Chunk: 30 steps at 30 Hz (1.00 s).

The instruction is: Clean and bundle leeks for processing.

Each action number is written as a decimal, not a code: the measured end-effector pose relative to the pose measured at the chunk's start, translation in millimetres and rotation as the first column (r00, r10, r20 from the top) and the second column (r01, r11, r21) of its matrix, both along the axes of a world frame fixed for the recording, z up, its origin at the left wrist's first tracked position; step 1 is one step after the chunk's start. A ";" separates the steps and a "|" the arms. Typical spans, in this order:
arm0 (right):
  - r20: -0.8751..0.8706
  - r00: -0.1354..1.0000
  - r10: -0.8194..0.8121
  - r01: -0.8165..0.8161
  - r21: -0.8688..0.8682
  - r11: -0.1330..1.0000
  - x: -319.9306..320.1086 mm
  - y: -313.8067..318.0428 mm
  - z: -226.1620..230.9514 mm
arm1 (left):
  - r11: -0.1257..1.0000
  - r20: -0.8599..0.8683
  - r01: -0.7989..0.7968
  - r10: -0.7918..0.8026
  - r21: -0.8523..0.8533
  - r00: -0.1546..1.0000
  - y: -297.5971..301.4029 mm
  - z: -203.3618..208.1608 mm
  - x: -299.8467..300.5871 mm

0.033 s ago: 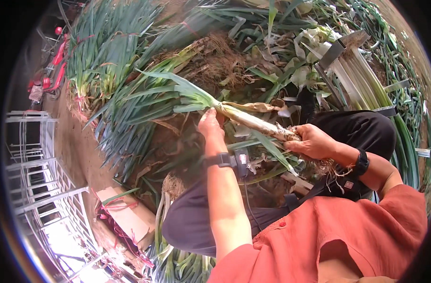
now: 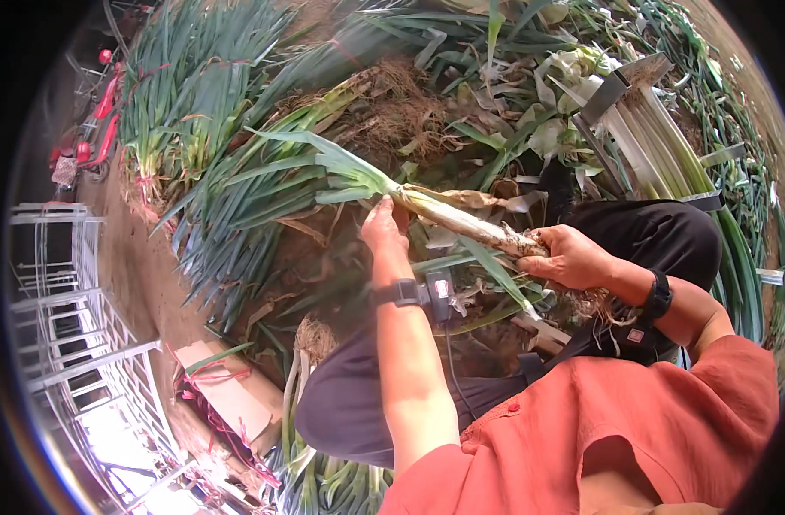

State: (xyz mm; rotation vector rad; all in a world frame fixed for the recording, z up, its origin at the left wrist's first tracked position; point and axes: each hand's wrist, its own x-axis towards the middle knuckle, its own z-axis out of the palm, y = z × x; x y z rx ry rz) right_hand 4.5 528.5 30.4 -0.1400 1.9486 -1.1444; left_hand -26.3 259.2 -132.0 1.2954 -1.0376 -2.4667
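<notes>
I hold one long leek (image 2: pixel 448 215) across my lap, its green leaves fanning out to the left and its muddy white stalk running to the right. My left hand (image 2: pixel 385 228) grips the stalk near where the leaves begin. My right hand (image 2: pixel 571 256) is closed around the root end, with a tuft of roots (image 2: pixel 600 302) hanging below the wrist. A loose dry outer skin (image 2: pixel 461 197) peels off the stalk between the two hands. Both wrists wear dark bands.
Heaps of uncleaned leeks (image 2: pixel 212 172) lie on the ground to the left and ahead. Cleaned white leeks are stacked in a metal rack (image 2: pixel 641 120) at the upper right. A cardboard box (image 2: pixel 229 386) and white metal fencing (image 2: pixel 75 292) are at the lower left.
</notes>
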 end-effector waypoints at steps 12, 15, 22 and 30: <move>-0.313 0.945 0.094 -0.053 0.136 0.989 -0.2 4.9 -18.4 | 0.400 0.149 0.393 -0.518 -0.828 0.842 15.5 39.4 4.9; -0.416 0.908 0.060 -0.025 0.089 0.996 -13.5 12.1 -29.1 | 0.558 -0.110 0.545 -0.755 -0.625 0.647 74.6 116.3 1.5; -0.747 0.422 0.513 -0.354 0.385 0.852 -22.4 41.2 -69.6 | 0.225 -0.246 0.884 -0.960 -0.409 0.131 108.6 159.0 10.1; -0.726 0.520 0.450 -0.271 0.359 0.893 11.9 15.7 -18.6 | 0.985 0.259 0.120 -0.084 -0.123 0.962 -23.7 -6.5 17.0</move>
